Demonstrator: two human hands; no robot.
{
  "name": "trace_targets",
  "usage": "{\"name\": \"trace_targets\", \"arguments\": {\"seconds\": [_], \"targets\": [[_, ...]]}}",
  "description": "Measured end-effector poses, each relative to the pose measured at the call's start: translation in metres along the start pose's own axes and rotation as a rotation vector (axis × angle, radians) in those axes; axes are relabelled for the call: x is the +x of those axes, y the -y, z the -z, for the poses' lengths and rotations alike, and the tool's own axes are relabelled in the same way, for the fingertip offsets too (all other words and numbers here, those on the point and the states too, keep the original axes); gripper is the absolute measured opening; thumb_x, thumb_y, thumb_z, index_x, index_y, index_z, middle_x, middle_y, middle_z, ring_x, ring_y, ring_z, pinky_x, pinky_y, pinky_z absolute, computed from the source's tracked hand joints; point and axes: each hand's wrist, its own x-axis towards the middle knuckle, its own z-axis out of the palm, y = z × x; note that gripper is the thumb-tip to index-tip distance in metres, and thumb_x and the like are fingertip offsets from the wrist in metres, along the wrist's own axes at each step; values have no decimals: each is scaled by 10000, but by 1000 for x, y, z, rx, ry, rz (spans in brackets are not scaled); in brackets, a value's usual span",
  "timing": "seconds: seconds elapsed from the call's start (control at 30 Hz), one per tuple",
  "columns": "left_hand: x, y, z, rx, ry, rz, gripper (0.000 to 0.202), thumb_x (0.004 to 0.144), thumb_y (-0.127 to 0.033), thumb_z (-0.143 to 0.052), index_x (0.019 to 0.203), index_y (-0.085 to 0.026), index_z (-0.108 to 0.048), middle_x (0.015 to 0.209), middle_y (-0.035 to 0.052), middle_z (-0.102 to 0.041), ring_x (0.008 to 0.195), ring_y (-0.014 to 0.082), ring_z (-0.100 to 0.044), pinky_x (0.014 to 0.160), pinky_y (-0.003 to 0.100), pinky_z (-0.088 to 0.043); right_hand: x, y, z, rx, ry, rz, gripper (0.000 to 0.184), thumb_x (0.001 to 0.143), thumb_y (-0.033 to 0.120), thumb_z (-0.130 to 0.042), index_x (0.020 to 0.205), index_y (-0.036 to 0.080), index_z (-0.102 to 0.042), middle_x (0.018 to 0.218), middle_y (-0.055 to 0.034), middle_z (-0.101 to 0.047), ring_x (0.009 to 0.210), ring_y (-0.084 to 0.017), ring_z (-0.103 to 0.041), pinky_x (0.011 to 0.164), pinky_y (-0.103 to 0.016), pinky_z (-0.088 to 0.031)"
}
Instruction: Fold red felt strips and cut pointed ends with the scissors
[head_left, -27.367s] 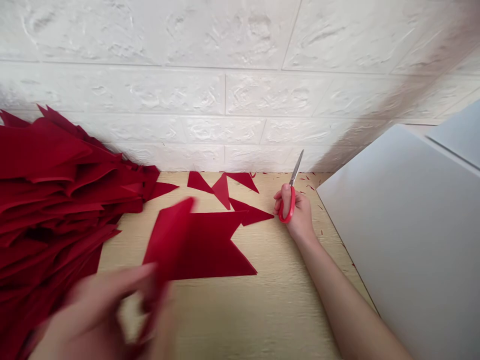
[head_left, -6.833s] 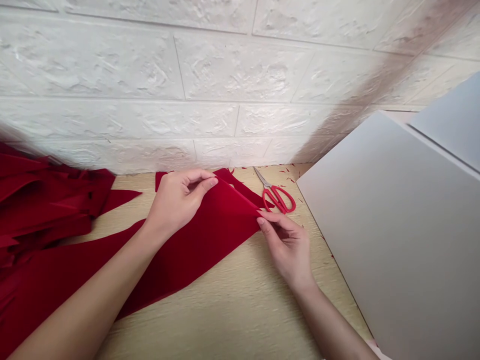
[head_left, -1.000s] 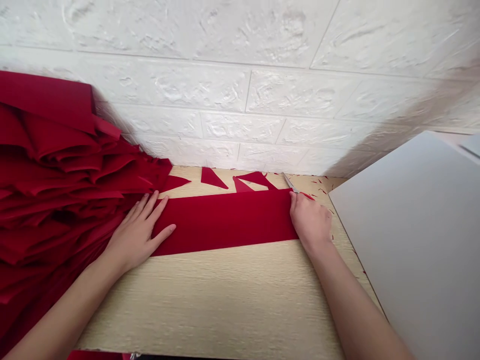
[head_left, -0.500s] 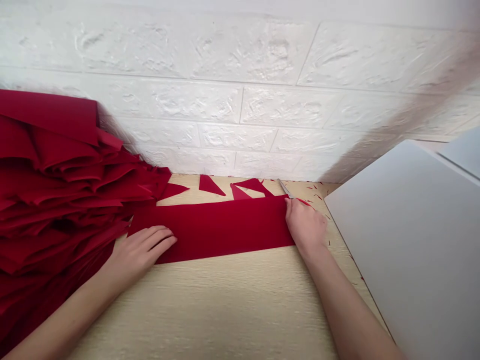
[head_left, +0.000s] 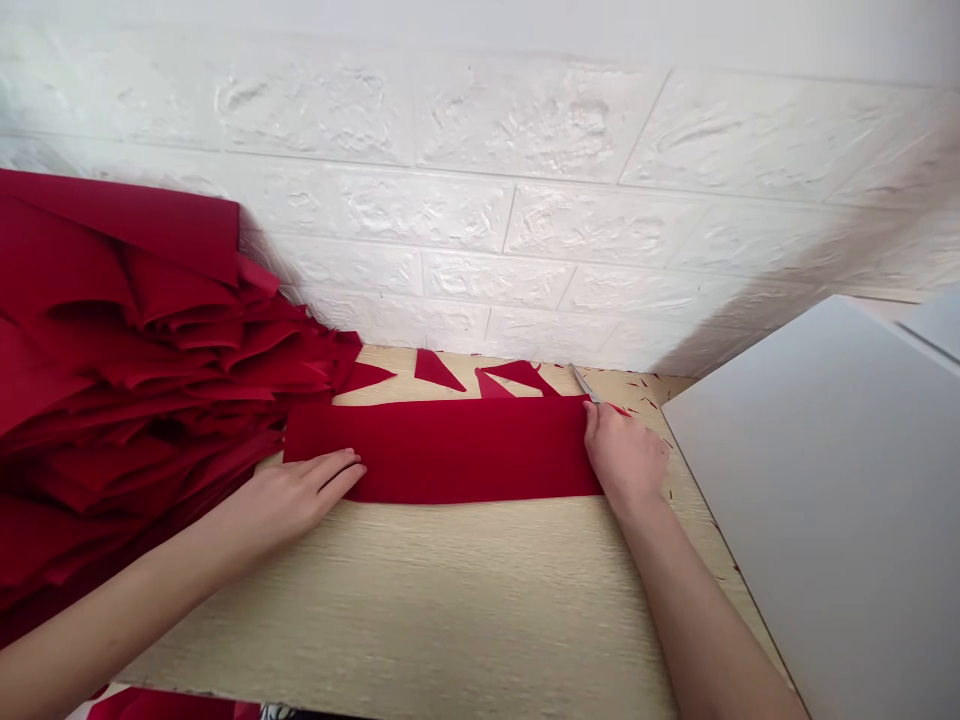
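A folded strip of red felt (head_left: 457, 450) lies flat across the wooden table (head_left: 450, 600). My left hand (head_left: 300, 492) rests open on the strip's near left corner, fingers stretched out flat. My right hand (head_left: 626, 455) presses on the strip's right end with its fingers bent down at the edge. Just behind that hand lie the scissors (head_left: 586, 386); only a blade tip and a bit of red handle show.
A tall heap of red felt pieces (head_left: 127, 380) fills the left side. Small red triangular offcuts (head_left: 480, 375) lie by the white brick wall (head_left: 480, 200). A grey board (head_left: 832, 500) covers the right. Tiny red scraps dot the table near it.
The strip now lies flatter and narrower than a second ago. My left hand slid toward me, from on top of the strip to its near left corner. My right hand stays at the right end.
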Motion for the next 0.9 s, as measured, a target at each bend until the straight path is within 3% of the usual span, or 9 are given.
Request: {"name": "trace_targets", "arguments": {"seconds": [0.13, 0.27, 0.37, 0.53, 0.7, 0.8, 0.9], "targets": [[5, 4, 3, 14, -43, -51, 624, 853, 25, -306, 1264, -255, -682, 1233, 58, -739, 1057, 209, -721, 802, 286, -581, -5, -5, 5, 0, -28, 2, 501, 1066, 364, -311, 1061, 122, -750, 922, -215, -761, 874, -340, -753, 720, -394, -525], [0, 3, 5, 102, 64, -44, 665, 836, 44, -325, 1336, -259, -641, 1283, 85, -711, 1113, 236, -701, 779, 309, -598, -18, -14, 21, 24, -45, -58, 526, 1073, 380, -280, 1088, 140, -748, 926, -195, -761, 861, -299, -747, 741, -366, -526], [-7, -2, 6, 105, 154, -18, 773, 761, 83, -362, 1432, -247, -555, 1408, 105, -632, 1266, 267, -624, 903, 369, -596, -33, -22, 30, 19, 8, -105, 544, 1071, 386, -259, 1076, 161, -755, 890, -169, -758, 816, -292, -740, 718, -370, -535], [-14, -7, 10, 83, 272, 14, 915, 686, 123, -361, 1517, -252, -436, 1558, 97, -489, 1423, 250, -486, 969, 338, -578, -57, -39, 16, -9, 53, -85, 564, 1056, 412, -256, 950, 220, -776, 773, -123, -743, 673, -273, -719, 607, -366, -541], [-21, -6, 2, 216, 156, -3, 921, 744, 136, -316, 1510, -362, -433, 1563, 39, -481, 1401, 224, -515, 889, 301, -616, -67, -48, -3, -62, 26, -69, 602, 1048, 399, -241, 862, 196, -775, 703, -147, -720, 611, -288, -701, 591, -411, -551], [-26, -3, -8, 261, 32, -35, 883, 781, 127, -322, 1488, -382, -464, 1532, 20, -518, 1376, 212, -540, 863, 276, -617, -68, -44, -1, -74, 51, -78, 566, 1048, 361, -266, 923, 145, -775, 748, -188, -726, 669, -323, -723, 633, -439, -555], [-32, 1, -20, 239, -69, -49, 868, 789, 112, -357, 1496, -381, -454, 1541, 9, -510, 1398, 215, -515, 927, 294, -592, -68, -38, 5, -90, 110, -108, 519, 1051, 338, -294, 980, 120, -760, 795, -205, -732, 749, -349, -741, 668, -450, -557]]}}
